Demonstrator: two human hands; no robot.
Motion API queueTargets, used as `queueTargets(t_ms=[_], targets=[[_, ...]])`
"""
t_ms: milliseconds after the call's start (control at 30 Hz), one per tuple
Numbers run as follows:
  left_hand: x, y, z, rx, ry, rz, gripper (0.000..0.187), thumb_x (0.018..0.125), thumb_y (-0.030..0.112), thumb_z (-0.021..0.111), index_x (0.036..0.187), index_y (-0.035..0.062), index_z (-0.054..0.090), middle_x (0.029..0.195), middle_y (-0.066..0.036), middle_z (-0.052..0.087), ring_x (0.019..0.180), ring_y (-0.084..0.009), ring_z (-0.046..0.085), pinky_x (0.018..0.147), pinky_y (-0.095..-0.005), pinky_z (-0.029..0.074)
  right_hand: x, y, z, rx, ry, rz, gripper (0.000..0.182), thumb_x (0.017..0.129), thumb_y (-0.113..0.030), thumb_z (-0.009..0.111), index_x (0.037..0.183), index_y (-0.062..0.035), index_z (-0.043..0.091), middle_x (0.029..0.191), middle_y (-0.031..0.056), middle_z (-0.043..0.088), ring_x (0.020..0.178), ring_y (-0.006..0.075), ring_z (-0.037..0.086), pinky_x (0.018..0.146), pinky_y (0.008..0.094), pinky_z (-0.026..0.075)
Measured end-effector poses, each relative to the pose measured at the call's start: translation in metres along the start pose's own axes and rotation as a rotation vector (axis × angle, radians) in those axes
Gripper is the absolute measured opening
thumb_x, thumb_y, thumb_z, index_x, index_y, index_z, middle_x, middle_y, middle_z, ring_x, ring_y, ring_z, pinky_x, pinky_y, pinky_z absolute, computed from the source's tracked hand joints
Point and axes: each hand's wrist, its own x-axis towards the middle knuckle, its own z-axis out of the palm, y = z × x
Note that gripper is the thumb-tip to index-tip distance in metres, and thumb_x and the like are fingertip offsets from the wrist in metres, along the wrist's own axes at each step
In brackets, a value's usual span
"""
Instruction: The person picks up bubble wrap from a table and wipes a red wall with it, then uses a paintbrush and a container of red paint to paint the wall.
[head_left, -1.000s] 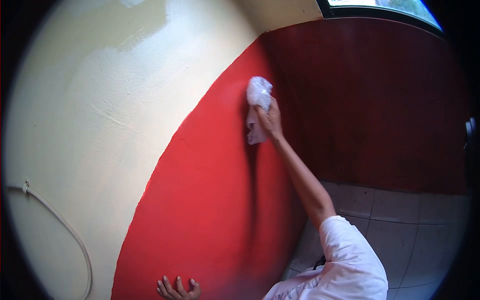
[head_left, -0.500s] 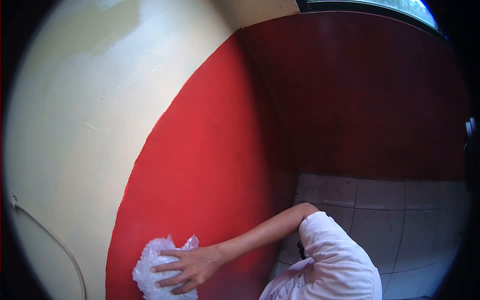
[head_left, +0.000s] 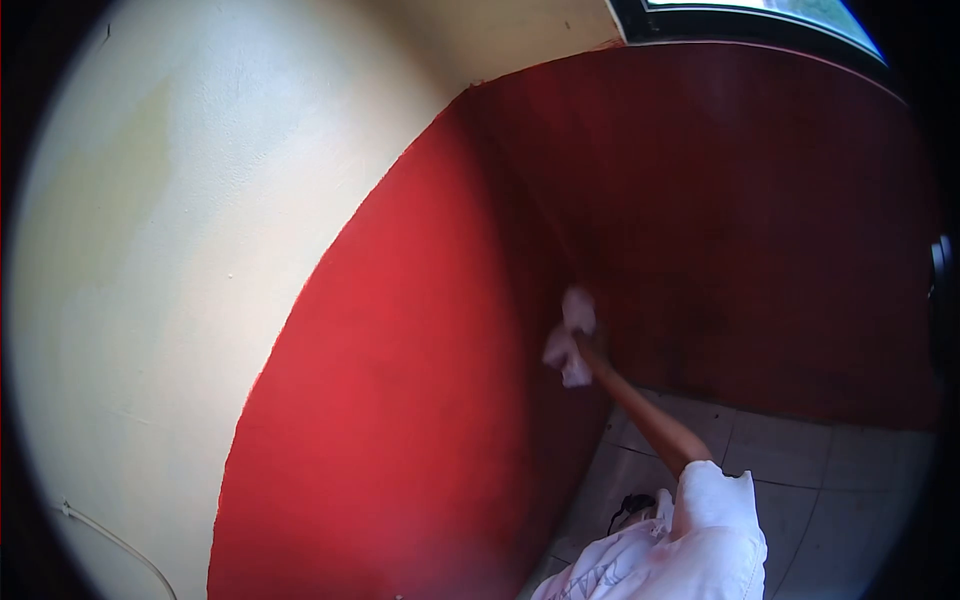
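Observation:
My right hand [head_left: 587,345] is stretched out to the inner corner of the red walls, blurred by motion. It grips a crumpled wad of translucent plastic [head_left: 575,312], whose pale folds stick out above and below the fingers. The wad overlaps the shaded end of the bright red wall [head_left: 390,400], close to where it meets the dark red wall [head_left: 760,230]. My forearm slants up from a white short sleeve [head_left: 717,510] at the lower right. My left hand is outside the view.
Cream paint [head_left: 200,300] covers the upper wall on the left, with a thin cable [head_left: 115,540] low down. Pale floor tiles [head_left: 770,450] lie at the lower right. A dark-framed window [head_left: 770,25] is at the top right. A small dark item [head_left: 630,508] shows beside my shirt.
My right hand has gone from the lower left of the red wall up and right to the corner, carrying the plastic. Before, its fingers were spread over the wad. The view has shifted slightly.

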Motion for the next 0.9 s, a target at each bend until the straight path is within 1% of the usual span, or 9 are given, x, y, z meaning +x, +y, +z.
queueTargets(t_ms=[200, 233, 333, 400, 533, 633, 700, 767, 900], targets=[[-0.188, 0.021, 0.014, -0.184, -0.907, -0.475, 0.047, 0.082, 0.038, 0.055, 0.114, 0.0046, 0.045, 0.120, -0.020, 0.042, 0.111, -0.0361, 0.041, 0.091, -0.0480, 0.035, 0.189, -0.263, 0.072, 0.014, 0.236, -0.972, 0.043, 0.063, -0.006, 0.067, 0.104, 0.0033, 0.055, 0.110, 0.0246, 0.053, 0.102, 0.0389, 0.053, 0.086, 0.0380, 0.045], [-0.210, 0.024, 0.007, -0.214, -0.993, -0.542, 0.044, 0.082, 0.036, 0.055, 0.111, 0.0043, 0.048, 0.117, -0.020, 0.046, 0.108, -0.0352, 0.045, 0.090, -0.0464, 0.037, 0.207, -0.282, 0.078, -0.093, 0.223, -1.017, 0.045, 0.067, -0.002, 0.068, 0.110, 0.0030, 0.053, 0.113, 0.0195, 0.053, 0.104, 0.0312, 0.054, 0.088, 0.0356, 0.044], [-0.261, 0.027, -0.023, -0.353, -1.043, -0.607, 0.035, 0.081, 0.032, 0.056, 0.101, 0.0033, 0.058, 0.108, -0.018, 0.058, 0.101, -0.0322, 0.055, 0.087, -0.0414, 0.043, 0.241, -0.250, 0.100, 0.158, -0.169, -0.700, 0.040, 0.069, -0.007, 0.066, 0.108, 0.0003, 0.057, 0.105, 0.0151, 0.059, 0.095, 0.0226, 0.057, 0.084, 0.0318, 0.044], [-0.275, 0.053, -0.037, -0.403, -0.942, -0.405, 0.026, 0.086, 0.022, 0.053, 0.095, -0.0006, 0.062, 0.082, -0.014, 0.066, 0.072, -0.0250, 0.064, 0.067, -0.0341, 0.052, 0.199, -0.194, 0.104, 0.136, -0.050, -0.586, 0.041, 0.071, -0.009, 0.067, 0.108, 0.0033, 0.056, 0.102, 0.0114, 0.061, 0.091, 0.0205, 0.057, 0.080, 0.0316, 0.046], [-0.158, 0.125, -0.032, -0.715, -1.002, -0.893, 0.017, 0.082, 0.019, 0.059, 0.082, 0.0025, 0.064, 0.067, -0.011, 0.062, 0.061, -0.0196, 0.061, 0.058, -0.0321, 0.048, 0.035, -0.050, 0.073, 0.078, -0.237, -0.163, 0.041, 0.072, -0.016, 0.067, 0.107, 0.0040, 0.057, 0.099, 0.0120, 0.061, 0.086, 0.0205, 0.058, 0.076, 0.0317, 0.047], [-0.048, 0.174, -0.013, -0.791, -0.673, -0.473, 0.030, 0.079, 0.022, 0.066, 0.064, 0.0018, 0.050, 0.054, -0.012, 0.044, 0.047, -0.0234, 0.046, 0.049, -0.0353, 0.037, -0.065, 0.004, 0.035, -0.011, -0.498, 0.039, 0.043, 0.073, -0.020, 0.067, 0.106, 0.0044, 0.057, 0.097, 0.0125, 0.062, 0.082, 0.0205, 0.059, 0.073, 0.0319, 0.048], [0.001, 0.200, 0.003, -0.694, -0.842, -0.283, 0.031, 0.081, 0.026, 0.063, 0.066, 0.0032, 0.049, 0.058, -0.011, 0.046, 0.053, -0.0269, 0.048, 0.051, -0.0372, 0.038, -0.075, 0.012, 0.026, -0.048, -0.562, 0.061, 0.044, 0.074, -0.023, 0.068, 0.106, 0.0048, 0.057, 0.095, 0.0128, 0.062, 0.079, 0.0205, 0.059, 0.071, 0.0320, 0.049], [0.031, 0.231, 0.002, -0.876, -0.593, -0.126, 0.025, 0.083, 0.025, 0.059, 0.071, 0.0045, 0.051, 0.068, -0.009, 0.050, 0.060, -0.0275, 0.053, 0.055, -0.0388, 0.041, -0.038, 0.002, 0.033, -0.042, -0.453, 0.048, 0.045, 0.074, -0.026, 0.068, 0.105, 0.0051, 0.057, 0.093, 0.0131, 0.062, 0.077, 0.0205, 0.059, 0.069, 0.0321, 0.050], [0.022, 0.257, -0.006, -0.991, -0.609, 0.015, 0.017, 0.083, 0.021, 0.057, 0.079, 0.0053, 0.052, 0.080, -0.008, 0.053, 0.071, -0.0278, 0.056, 0.063, -0.0387, 0.045, 0.048, -0.114, 0.077, 0.126, -0.170, -0.211, 0.045, 0.076, -0.029, 0.069, 0.104, 0.0046, 0.059, 0.094, 0.0138, 0.063, 0.077, 0.0212, 0.060, 0.069, 0.0323, 0.051]])
